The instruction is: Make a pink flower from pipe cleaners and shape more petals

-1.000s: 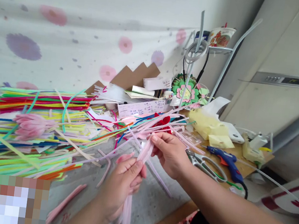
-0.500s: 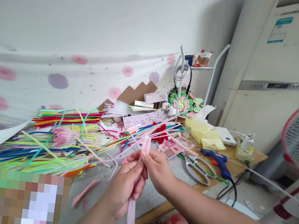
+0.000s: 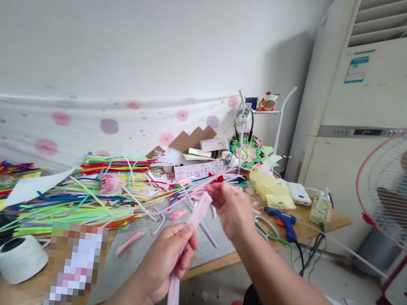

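Note:
Pale pink strips are bunched in my left hand, its fingers wrapped round them; their upper end sticks up above the fist. My right hand is just right of that upper end, apart from the left hand. Its fingers are bent and blurred, and whether they hold anything cannot be made out. Behind it a red piece shows among pink strips on the table. A small pink piece lies on the grey mat, and a pink bundle lies nearer.
Colourful strips cover the table's left side, with a white thread spool in front. At the right are scissors, a blue glue gun, yellow paper and a power strip. A fan stands beyond.
My right hand has come away from the strips and my left hand, up and to the right. My left hand still grips the bunch. The view has shifted, bringing the spool into sight.

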Tool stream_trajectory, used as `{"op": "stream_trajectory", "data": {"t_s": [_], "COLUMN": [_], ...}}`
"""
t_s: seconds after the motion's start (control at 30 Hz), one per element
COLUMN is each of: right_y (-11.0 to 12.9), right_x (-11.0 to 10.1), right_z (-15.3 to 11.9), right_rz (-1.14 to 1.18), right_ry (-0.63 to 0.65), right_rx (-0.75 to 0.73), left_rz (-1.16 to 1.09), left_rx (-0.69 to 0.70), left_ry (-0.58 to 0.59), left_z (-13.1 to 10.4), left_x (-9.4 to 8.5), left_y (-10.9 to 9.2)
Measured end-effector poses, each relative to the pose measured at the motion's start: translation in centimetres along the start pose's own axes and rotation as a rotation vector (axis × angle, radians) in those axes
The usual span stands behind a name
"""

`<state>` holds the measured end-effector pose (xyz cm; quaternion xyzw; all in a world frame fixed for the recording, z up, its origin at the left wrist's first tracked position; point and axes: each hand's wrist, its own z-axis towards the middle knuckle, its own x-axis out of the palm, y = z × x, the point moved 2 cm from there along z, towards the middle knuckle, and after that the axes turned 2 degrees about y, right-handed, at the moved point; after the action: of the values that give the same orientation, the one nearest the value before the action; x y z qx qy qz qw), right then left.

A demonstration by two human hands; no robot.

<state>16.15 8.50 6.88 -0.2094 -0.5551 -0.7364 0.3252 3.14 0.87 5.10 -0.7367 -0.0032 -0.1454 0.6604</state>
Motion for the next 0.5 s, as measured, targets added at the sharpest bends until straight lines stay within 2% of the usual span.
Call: {"op": "stream_trajectory", "data": {"t_s": [0.07,0.1,0.2,0.27,0.3,0.37,0.5], "right_y": [0.5,0.3,-1.6,-2.8,-3.2,-3.5,-3.1], "right_x": [-0.6,-0.6,0.4,1.2,1.4,1.5,0.9], "right_z": [-0.4,-0.8,-3.2,-4.5,-4.8,-4.9,-3.8], "right_rz": [0.051,0.037,-0.107,-0.189,-0.222,-0.264,-0.21], "right_ry": [-0.002,0.043,0.33,0.457,0.473,0.421,0.176], "right_rx": [0.021,0.081,0.261,0.249,0.228,0.188,0.15], "left_rz": [-0.022,-0.033,-0.038,-0.024,-0.011,0.036,0.183], "left_rx": [-0.007,-0.008,0.008,0.005,-0.003,-0.034,-0.086], "left_ry": [-0.015,-0.012,0.027,0.058,0.065,0.071,0.1], "left_z": [-0.7,-1.0,-1.5,-1.7,-1.7,-1.8,-2.1], "left_x": [-0.2,-0.3,-0.1,0.1,0.1,0.0,-0.7], "left_y": [0.3,0.4,0.4,0.4,0.4,0.7,1.8]}}
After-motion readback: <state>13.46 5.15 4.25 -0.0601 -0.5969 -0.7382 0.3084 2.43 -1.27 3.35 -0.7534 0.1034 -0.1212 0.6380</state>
